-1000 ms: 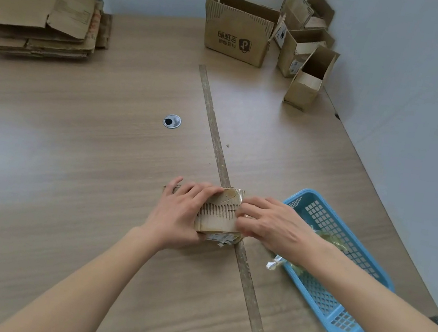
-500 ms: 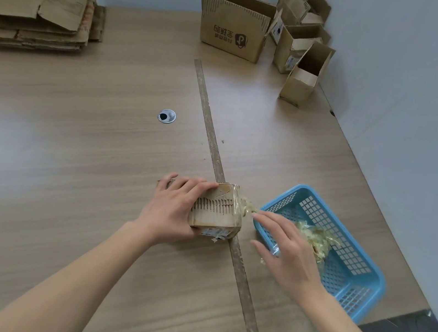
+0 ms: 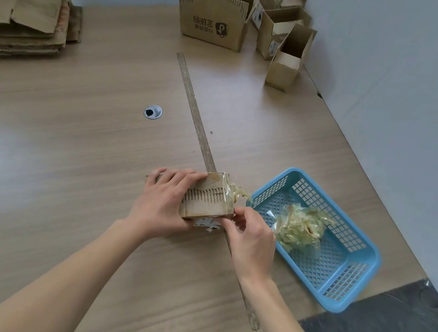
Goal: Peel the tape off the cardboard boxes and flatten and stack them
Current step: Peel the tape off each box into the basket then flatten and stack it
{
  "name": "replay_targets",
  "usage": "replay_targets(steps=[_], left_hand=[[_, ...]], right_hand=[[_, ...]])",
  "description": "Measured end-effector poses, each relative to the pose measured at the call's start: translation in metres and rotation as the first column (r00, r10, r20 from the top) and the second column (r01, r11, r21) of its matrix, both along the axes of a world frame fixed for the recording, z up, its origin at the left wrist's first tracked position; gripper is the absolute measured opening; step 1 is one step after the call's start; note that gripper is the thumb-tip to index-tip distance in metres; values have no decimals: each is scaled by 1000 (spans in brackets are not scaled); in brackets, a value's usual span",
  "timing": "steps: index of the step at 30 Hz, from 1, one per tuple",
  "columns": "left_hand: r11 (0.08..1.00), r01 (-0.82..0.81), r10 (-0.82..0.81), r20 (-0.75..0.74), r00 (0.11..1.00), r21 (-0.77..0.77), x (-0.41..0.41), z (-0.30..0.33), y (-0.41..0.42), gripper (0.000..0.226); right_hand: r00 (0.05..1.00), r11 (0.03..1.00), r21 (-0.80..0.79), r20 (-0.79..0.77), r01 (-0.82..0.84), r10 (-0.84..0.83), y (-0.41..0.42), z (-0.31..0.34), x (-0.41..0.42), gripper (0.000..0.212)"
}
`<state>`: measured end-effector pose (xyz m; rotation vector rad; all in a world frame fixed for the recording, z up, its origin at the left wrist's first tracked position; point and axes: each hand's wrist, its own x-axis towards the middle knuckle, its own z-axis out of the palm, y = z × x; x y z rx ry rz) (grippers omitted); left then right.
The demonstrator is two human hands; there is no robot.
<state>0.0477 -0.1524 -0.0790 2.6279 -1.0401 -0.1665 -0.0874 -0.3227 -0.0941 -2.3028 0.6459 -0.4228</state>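
A small cardboard box [image 3: 210, 200] lies on the wooden table [image 3: 69, 155] near its front edge. Clear tape wraps its right end, and a loose strip of tape [image 3: 238, 192] sticks out to the right. My left hand [image 3: 165, 200] grips the box from the left, fingers curled over its top. My right hand [image 3: 250, 239] is at the box's right front corner, fingertips pinching at the tape there. A stack of flattened boxes [image 3: 20, 13] lies at the far left.
A blue plastic basket [image 3: 339, 273] holding a wad of peeled tape [image 3: 298, 228] sits right of my hands. Several open boxes [image 3: 216, 17] stand at the far right corner against the wall. A long strip [image 3: 199, 122] runs along the table's seam. A cable grommet [image 3: 153, 112] lies mid-table.
My right hand left the box, swung over the basket, and has come back to the box's right front corner. A wad of tape now lies in the basket. My left hand stayed on the box.
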Motion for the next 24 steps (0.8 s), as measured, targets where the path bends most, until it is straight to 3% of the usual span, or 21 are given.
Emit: replay_targets(steps=[5,9,12,14,18,24], left_hand=[[1000,-1,1,11,1000,-4,0,-1,0,96],[1000,0,0,23,1000,-5,-1,-2,1,96],[1000,1,0,26,1000,-6,-1,-2,1,96],[1000,0,0,25,1000,0,-1,-2,1,96],[1000,-7,6,34,999,4,-1,-3,1,95],[1000,-12,12,19,1000,23,-1,-3,0,96]], right_hand=[[998,999,-45,58,8,-6,5,0,-5,22],[994,998,-50,100,44,-39,10,3,-9,29],[992,991,36,25,126,-127,14,4,-8,31],[986,984,61,-19,167,-166,15,5,-7,18],[989,991,50,-81,125,-120,16,9,-6,6],[976,920,390,-216,46,42,-12,19,-9,15]])
